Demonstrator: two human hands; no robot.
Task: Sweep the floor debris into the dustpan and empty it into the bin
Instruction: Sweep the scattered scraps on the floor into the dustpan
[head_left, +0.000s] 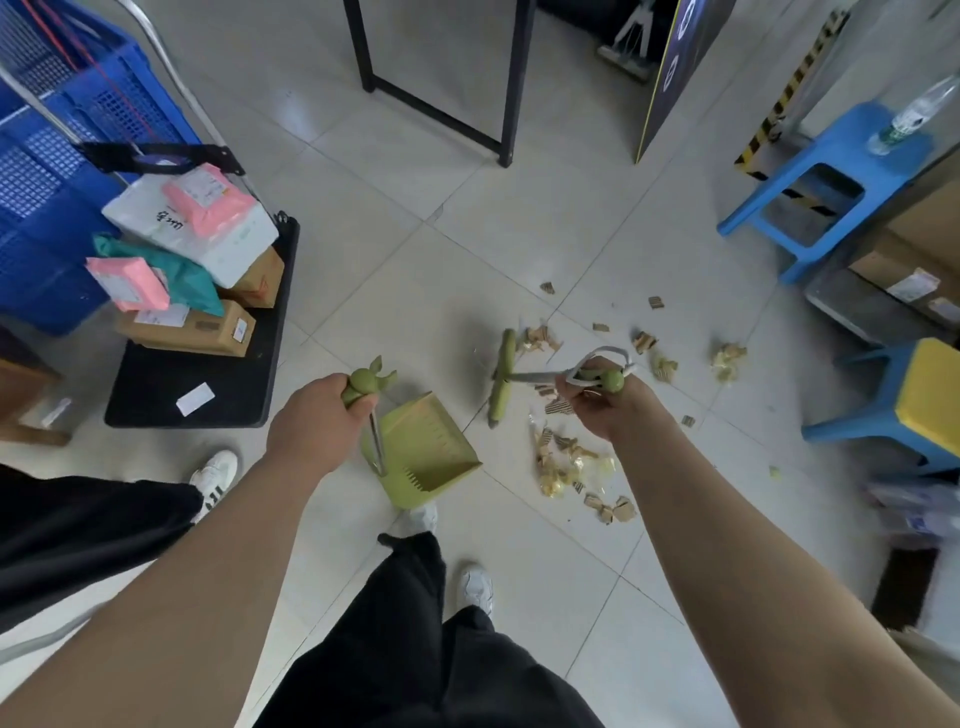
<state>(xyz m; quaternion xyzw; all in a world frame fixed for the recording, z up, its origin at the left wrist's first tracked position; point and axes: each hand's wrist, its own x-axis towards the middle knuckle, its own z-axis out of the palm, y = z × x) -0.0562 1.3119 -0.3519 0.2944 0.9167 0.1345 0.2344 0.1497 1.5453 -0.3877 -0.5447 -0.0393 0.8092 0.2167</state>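
My left hand (319, 415) grips the green top of the dustpan's long handle. The light green dustpan (428, 452) rests on the tiled floor in front of my feet, its mouth facing right. My right hand (605, 402) holds the green grip of a broom handle. The green broom head (503, 376) stands on the floor just right of the dustpan and left of the debris. Cardboard scraps and yellowish wrappers (569, 465) lie scattered to the right of the dustpan, with more bits (727, 358) farther right. No bin can be picked out.
A black trolley (208, 384) with parcels stands at the left, in front of blue crates (57, 171). Another person's leg and shoe (213, 478) are at lower left. Blue stools (831, 182) and a yellow-topped one (930, 405) stand at the right; black table legs (511, 83) behind.
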